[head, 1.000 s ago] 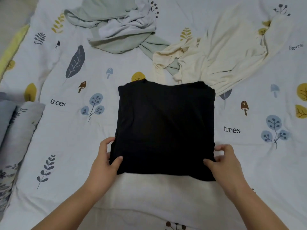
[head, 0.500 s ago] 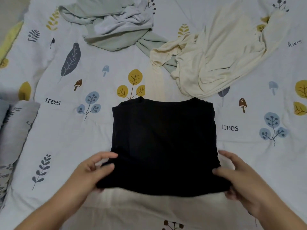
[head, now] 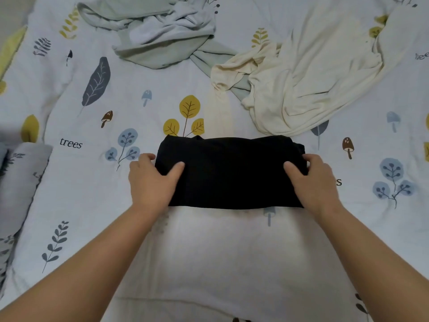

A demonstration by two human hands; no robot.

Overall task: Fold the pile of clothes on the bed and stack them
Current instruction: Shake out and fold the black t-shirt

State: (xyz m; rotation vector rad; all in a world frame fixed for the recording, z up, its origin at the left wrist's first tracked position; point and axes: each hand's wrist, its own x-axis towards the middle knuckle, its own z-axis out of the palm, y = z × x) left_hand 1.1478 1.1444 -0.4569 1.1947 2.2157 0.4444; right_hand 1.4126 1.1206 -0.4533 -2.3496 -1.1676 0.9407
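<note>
Both hands grip a folded black garment [head: 232,173] on the bed [head: 209,252]. The left hand [head: 151,180] grasps its left end; the right hand [head: 312,180] grasps its right.

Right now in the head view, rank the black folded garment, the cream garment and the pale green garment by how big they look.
1. cream garment, spread out and crumpled
2. pale green garment, bunched and partly cut off by the frame's top edge, so its rank against the black one is unsure
3. black folded garment, nearer the camera, compact

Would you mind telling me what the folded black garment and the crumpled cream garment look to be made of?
The folded black garment looks like soft matte knit; it folds thick without sheen. The crumpled cream garment seems thin, drapey jersey, judging by its fine soft wrinkles. Exact fibres cannot be told.
</note>
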